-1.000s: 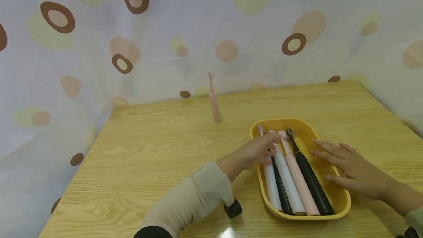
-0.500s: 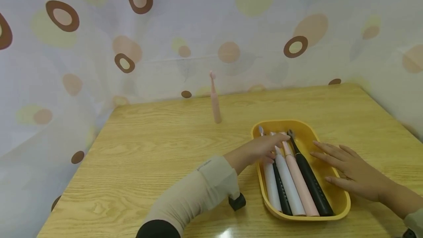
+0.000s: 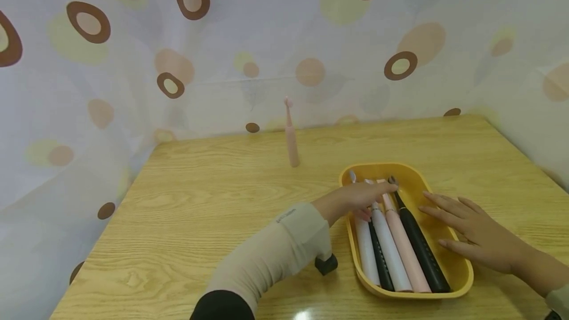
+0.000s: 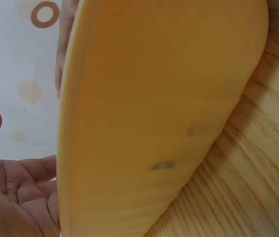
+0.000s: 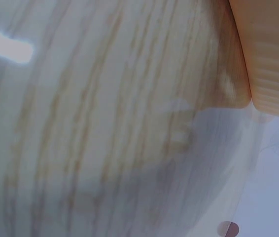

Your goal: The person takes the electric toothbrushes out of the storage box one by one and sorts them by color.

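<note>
A yellow tray (image 3: 465,265) holds several electric toothbrushes lying side by side. From right to left are a thick black toothbrush (image 3: 424,248), a pink toothbrush (image 3: 408,253), a white toothbrush (image 3: 391,253), a slimmer black toothbrush (image 3: 380,258) and another white toothbrush (image 3: 367,251). My left hand (image 3: 359,197) reaches over the tray's left rim, its index fingertip right at the thick black toothbrush's neck. Its palm and thumb look loose in the left wrist view, the fingertips hidden behind the tray wall. Spread flat, my right hand (image 3: 482,236) hovers along the tray's right rim.
Farther back on the wooden table (image 3: 213,191), a pink electric toothbrush (image 3: 291,144) stands upright. A patterned white curtain (image 3: 266,28) hangs behind and along the sides. Under my left sleeve sits a small black block (image 3: 326,264).
My left hand has moved rightward over the toothbrush heads, from the white and pink ones to the thick black one. The right hand stays at the tray's right rim.
</note>
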Motion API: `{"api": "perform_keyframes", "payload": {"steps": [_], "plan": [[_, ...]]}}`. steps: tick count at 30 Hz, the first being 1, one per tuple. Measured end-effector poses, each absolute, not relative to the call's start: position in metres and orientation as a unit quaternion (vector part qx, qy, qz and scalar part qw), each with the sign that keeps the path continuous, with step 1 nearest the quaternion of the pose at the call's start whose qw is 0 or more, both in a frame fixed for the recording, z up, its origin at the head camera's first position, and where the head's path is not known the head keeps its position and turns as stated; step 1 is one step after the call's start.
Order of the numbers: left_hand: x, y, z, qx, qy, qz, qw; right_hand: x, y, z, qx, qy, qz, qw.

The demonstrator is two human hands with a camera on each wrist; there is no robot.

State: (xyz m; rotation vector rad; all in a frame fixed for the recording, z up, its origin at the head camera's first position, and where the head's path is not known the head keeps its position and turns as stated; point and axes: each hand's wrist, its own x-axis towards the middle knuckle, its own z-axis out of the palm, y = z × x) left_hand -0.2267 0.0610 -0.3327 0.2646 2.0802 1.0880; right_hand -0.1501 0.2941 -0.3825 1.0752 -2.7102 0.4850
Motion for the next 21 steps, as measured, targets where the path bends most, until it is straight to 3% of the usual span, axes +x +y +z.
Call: {"api": "perform_keyframes", "payload": {"steps": [6, 14, 21], "plan": [[-0.2264, 0.0655, -0.3325, 0.121, 0.823, 0.382, 0.402, -0.1492, 0.2952, -0.3814, 0.365, -0.912, 0.164, 0.092], [-0.2261, 0.0695, -0.3367, 0.113, 0.853, 0.347, 0.373, -0.1502, 0.2945, -0.3822, 0.365, -0.913, 0.159, 0.094], [-0.2247, 0.0619, -0.339, 0.128, 0.833, 0.416, 0.342, -0.1492, 0.2942, -0.3822, 0.362, -0.913, 0.166, 0.091]]}}
